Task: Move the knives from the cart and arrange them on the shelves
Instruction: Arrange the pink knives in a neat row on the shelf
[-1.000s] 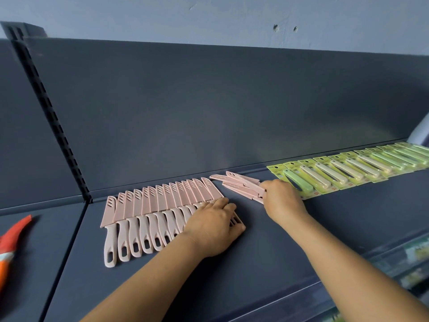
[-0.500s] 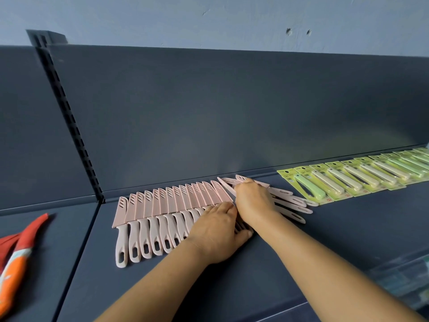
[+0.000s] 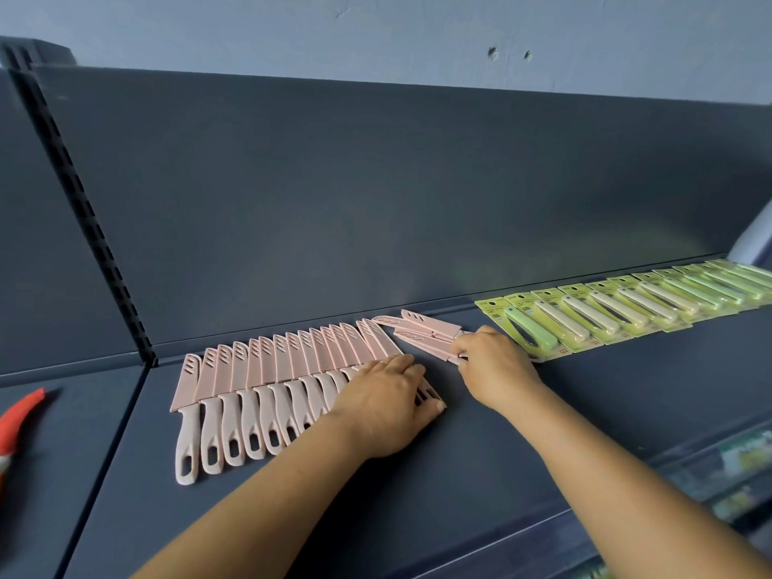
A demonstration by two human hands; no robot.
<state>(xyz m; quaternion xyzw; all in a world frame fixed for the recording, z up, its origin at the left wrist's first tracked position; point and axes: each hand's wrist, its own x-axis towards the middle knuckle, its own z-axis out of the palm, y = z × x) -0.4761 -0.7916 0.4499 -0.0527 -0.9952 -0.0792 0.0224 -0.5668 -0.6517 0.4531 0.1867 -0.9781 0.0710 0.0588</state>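
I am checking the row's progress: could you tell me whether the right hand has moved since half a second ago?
Yes. The right hand has drawn rightward, away from the pink knife row and toward the green packaged knives, gripping loose pink knives.

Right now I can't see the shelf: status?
Left hand flat on pink knife row. Right hand gripping loose pink knives. Green packs beside, close.
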